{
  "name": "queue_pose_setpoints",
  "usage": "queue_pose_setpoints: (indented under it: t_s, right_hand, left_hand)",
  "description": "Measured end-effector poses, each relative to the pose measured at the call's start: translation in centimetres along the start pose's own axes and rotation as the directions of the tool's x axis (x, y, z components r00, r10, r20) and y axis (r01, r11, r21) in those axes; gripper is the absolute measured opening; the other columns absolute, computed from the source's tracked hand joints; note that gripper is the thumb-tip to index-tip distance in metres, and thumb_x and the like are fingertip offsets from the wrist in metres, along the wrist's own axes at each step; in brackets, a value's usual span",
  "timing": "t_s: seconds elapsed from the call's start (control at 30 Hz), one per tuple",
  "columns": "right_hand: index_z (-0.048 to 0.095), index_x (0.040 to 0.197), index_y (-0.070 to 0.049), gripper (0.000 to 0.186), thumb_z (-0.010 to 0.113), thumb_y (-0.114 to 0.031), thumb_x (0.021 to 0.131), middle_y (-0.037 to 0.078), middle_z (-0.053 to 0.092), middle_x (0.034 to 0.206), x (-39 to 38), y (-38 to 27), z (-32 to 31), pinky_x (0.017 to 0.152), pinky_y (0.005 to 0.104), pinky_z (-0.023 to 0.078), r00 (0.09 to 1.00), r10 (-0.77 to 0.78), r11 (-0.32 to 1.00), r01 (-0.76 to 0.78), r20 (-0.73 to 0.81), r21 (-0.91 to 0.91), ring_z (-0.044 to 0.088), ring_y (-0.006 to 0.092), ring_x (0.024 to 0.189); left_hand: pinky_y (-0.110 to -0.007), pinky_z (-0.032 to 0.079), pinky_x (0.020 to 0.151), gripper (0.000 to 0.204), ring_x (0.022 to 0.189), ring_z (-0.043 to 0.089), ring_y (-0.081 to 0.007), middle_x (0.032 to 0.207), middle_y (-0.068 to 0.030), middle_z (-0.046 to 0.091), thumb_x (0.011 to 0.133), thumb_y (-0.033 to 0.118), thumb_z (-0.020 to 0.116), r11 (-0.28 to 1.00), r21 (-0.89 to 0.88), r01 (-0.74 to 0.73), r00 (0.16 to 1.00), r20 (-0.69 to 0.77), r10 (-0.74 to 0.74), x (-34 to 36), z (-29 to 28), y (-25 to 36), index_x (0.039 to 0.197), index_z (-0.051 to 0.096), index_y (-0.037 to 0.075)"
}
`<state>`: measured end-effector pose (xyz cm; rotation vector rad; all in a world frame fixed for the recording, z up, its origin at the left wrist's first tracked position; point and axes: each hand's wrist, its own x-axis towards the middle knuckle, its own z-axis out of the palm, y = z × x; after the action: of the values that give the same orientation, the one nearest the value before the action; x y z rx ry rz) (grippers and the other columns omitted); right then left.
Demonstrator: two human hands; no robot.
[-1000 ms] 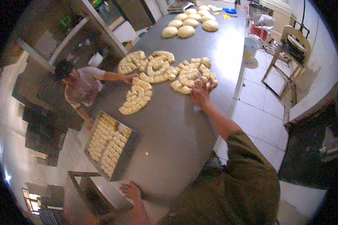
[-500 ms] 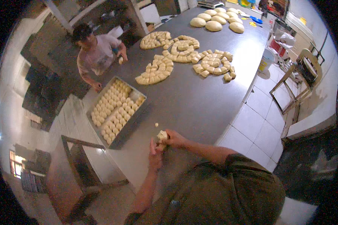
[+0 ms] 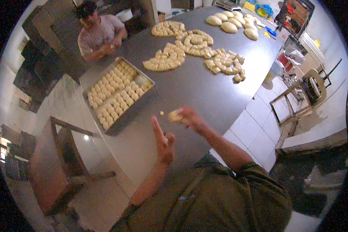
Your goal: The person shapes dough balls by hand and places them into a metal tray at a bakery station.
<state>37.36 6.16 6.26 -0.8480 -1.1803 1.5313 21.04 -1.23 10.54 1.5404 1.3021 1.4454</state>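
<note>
The right hand (image 3: 190, 117) gripped a small dough piece (image 3: 175, 115) between thumb and fingertips, held just above the grey table (image 3: 205, 89). The left hand (image 3: 163, 142) was open and empty, palm turned inward, fingers extended toward 11 o'clock, just short of the dough. From the left hand the dough piece lay at about 1 o'clock, near but apart; from the right hand it sat at 9 o'clock, in contact. The piece appeared roughly round, so no long axis could be told. A small crumb (image 3: 161, 113) lay on the table at 9 o'clock from the dough piece, close beside it. The tray (image 3: 131, 112), filled with rows of dough balls (image 3: 114, 92), stood at 10 o'clock from both hands, its long axis running from 7 o'clock to 1 o'clock; its near corner was closer to the left hand than to the right. Cut dough coils (image 3: 197, 50) lay at 12 o'clock, well apart from the hands. Larger loaves (image 3: 232, 24) lay beyond them at the far end. A co-worker (image 3: 98, 33) stood at 11 o'clock past the tray, hands together at the table edge.
</note>
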Motion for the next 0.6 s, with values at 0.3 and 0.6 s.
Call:
queue_pose_setpoints:
  t_s: [0.3,0.6]
  right_hand:
    - [0.062,0.108,-0.003,0.025,0.059,-0.027,0.1,0.022,0.06,0.111,-5.0,3.5,-12.3,0.088,0.0445,0.046,0.94,-0.161,0.341,-0.234,-0.301,-0.911,0.058,0.0311,0.102]
    - [0.067,0.111,-0.006,0.034,0.059,-0.035,0.096,0.019,0.062,0.119,1.8,3.9,-7.2,0.102,0.0604,0.04,0.987,0.062,-0.091,-0.139,-0.145,-0.986,0.052,0.0401,0.125]
  left_hand:
    - [-0.051,0.05,0.079,0.04,0.078,0.063,-0.0384,0.08,-0.0168,0.065,0.101,0.034,0.055,0.634,0.763,0.129,0.887,0.198,-0.418,-5.7,-13.3,-8.6,0.095,0.069,-0.002]
    - [-0.056,0.043,0.095,0.037,0.103,0.059,-0.0437,0.111,-0.0202,0.062,0.097,0.031,0.061,0.555,0.806,0.206,0.967,-0.083,-0.239,-3.1,-9.4,-12.9,0.12,0.059,0.002]
